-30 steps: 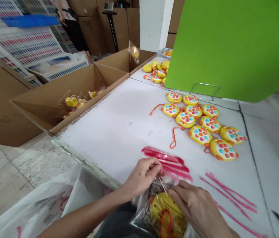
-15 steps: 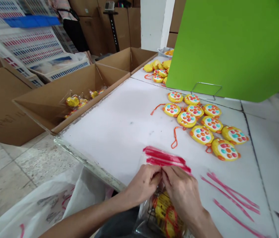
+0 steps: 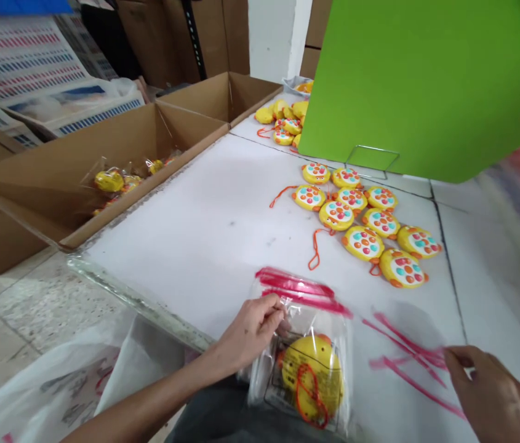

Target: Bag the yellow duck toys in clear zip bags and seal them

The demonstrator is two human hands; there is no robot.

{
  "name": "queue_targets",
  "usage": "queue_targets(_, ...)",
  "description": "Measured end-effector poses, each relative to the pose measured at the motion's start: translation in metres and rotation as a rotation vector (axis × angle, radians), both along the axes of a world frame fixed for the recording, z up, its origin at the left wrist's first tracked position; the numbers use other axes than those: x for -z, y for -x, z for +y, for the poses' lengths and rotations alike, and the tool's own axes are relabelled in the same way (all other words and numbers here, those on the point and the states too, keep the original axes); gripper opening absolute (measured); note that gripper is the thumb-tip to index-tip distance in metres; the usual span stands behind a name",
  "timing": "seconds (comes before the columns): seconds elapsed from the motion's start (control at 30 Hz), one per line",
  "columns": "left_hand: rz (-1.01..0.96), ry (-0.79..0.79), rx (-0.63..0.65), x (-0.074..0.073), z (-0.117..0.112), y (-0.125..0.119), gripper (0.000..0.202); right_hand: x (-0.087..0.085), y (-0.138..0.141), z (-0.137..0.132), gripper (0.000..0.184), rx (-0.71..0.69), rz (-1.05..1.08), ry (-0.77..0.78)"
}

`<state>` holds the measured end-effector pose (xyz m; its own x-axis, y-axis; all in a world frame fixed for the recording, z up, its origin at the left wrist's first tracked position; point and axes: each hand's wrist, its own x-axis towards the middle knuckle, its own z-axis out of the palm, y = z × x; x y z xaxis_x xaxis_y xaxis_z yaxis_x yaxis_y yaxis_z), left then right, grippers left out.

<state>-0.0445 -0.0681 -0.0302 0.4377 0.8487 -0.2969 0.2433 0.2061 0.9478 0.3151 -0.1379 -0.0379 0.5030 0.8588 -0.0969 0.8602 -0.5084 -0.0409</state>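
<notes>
- The left hand [image 3: 250, 329] is holding the clear bag [image 3: 319, 323], its grip clamping thumb against fingers at the bag's upper left part
- Inside the clear bag a yellow toy [image 3: 319, 369] is lying with its printed back facing up, and a red cord [image 3: 299, 387] is looping across that back
- The right hand [image 3: 495, 387] is staying well apart on the right of the clear bag, slightly blurred, its grip pressing thumb and finger together on the end of a pink strip [image 3: 407, 362]
- More pink strips [image 3: 419, 387] are lying on the tabletop [image 3: 186, 215], also right of the clear bag
- Deep pink bands [image 3: 301, 289] are running across just beyond the toy, at the clear bag's far end
- Ten yellow toys with dotted white faces [image 3: 337, 215] are sitting in a cluster beyond the clear bag and to its right, two orange cords [image 3: 315, 249] trailing out leftward
- Farther beyond the clear bag, a green board [image 3: 416, 86] is standing behind a wire stand [image 3: 373, 157], and a pile of yellow toys [image 3: 287, 120] is showing beside it
- Well to the left of the clear bag, a cardboard box [image 3: 195, 141] is holding wrapped toys [image 3: 109, 180]
</notes>
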Motion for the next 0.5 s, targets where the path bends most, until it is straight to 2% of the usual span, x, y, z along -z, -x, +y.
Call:
queue_targets(0.07, -0.046, 0.045, -0.011, 0.0, 0.001, -0.001, 0.011, -0.005, 0.017, -0.002, 0.026, -0.118, 0.02, -0.157)
queue_targets(0.13, -0.077, 0.092, -0.027, 0.0, 0.001, -0.001, 0.007, -0.01, 0.046, 0.006, 0.025, -0.21, 0.194, -0.237)
queue_targets(0.17, -0.087, 0.107, -0.035, 0.0, 0.001, -0.001, 0.006, -0.013, 0.061, 0.012, 0.023, -0.258, 0.333, -0.216)
queue_targets(0.27, -0.097, 0.114, -0.052, 0.002, 0.0, -0.002, 0.005, -0.015, 0.098, 0.034, 0.024, -0.381, 0.803, -0.014)
queue_targets(0.33, -0.105, 0.115, -0.053, 0.004, -0.001, -0.003, 0.006, -0.014, 0.111, 0.045, 0.028, -0.385, 1.059, 0.087)
queue_targets(0.43, -0.132, 0.129, -0.039, 0.006, -0.002, -0.005, 0.008, -0.011, 0.118, 0.052, 0.026, -0.325, 1.298, 0.157)
queue_targets(0.5, -0.133, 0.123, -0.029, 0.007, -0.002, -0.005, 0.009, -0.009, 0.116, 0.051, 0.019, -0.327, 1.361, 0.158)
